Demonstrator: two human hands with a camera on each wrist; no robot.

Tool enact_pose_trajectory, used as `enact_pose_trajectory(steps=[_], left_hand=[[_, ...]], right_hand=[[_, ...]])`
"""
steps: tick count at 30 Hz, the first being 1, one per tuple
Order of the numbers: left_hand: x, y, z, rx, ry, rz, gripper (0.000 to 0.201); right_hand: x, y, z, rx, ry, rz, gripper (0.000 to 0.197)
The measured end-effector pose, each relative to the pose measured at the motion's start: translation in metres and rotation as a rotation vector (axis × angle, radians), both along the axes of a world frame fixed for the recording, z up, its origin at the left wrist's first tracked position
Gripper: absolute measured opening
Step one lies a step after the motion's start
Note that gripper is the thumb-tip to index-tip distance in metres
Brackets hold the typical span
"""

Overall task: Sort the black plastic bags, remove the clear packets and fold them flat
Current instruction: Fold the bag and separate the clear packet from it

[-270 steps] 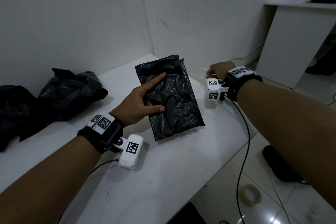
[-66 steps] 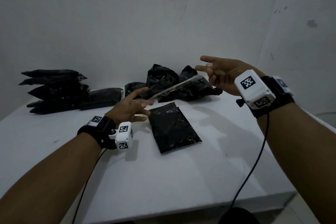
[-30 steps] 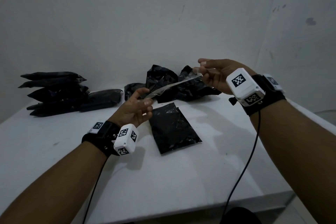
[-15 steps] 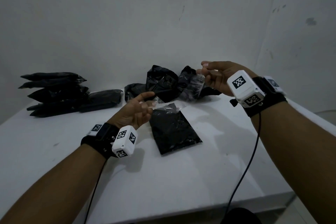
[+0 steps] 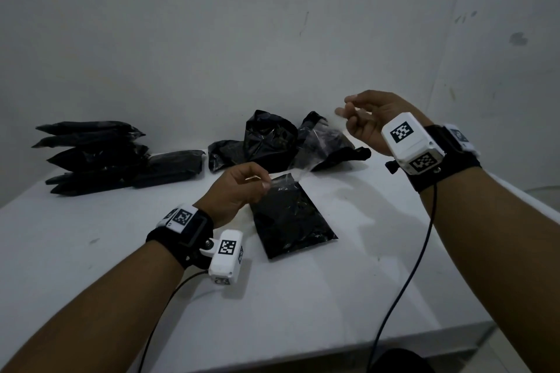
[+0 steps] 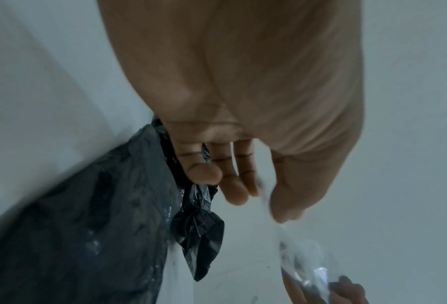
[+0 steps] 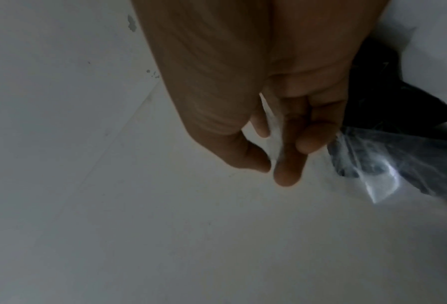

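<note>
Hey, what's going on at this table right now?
A person is holding a clear plastic packet stretched between both hands above a white table. The left hand pinches its lower end and the right hand pinches its upper end. Under it a flat black plastic bag lies on the table. Crumpled black bags sit at the back, and a stack of flattened black bags is on the left.

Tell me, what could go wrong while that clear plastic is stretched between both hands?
The clear packet is held only by fingertip pinches from the left hand and right hand, so it could slip free or tear. It hangs just above the flat black bag, so lowering it might drag that bag out of shape.
</note>
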State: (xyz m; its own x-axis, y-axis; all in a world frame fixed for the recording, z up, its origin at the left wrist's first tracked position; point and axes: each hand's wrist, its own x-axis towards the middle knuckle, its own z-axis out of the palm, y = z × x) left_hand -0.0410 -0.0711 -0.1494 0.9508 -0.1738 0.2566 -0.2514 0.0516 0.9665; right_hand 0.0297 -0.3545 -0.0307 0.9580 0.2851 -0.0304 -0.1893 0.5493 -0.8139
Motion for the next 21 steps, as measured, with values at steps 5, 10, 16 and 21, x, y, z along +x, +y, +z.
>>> enact_pose_trajectory(steps=[5,10,16,21], left_hand=[[-0.006,0.003,0.001,0.097,-0.170,0.032,0.011],[-0.006,0.013,0.003,0.084,-0.193,0.106,0.012],[-0.011,0.011,0.030,0.098,-0.201,0.063,0.024],[-0.011,0.003,0.060,0.240,-0.244,0.051,0.012]], right_hand=[[0.012,-0.010,-0.012,0.135,0.100,-0.049,0.011],[0.016,-0.015,-0.032,0.141,0.163,-0.034,0.013],[0.008,-0.023,-0.049,-0.593,0.054,0.023,0.019],[0.007,-0.023,-0.058,-1.074,0.071,0.101,0.067]])
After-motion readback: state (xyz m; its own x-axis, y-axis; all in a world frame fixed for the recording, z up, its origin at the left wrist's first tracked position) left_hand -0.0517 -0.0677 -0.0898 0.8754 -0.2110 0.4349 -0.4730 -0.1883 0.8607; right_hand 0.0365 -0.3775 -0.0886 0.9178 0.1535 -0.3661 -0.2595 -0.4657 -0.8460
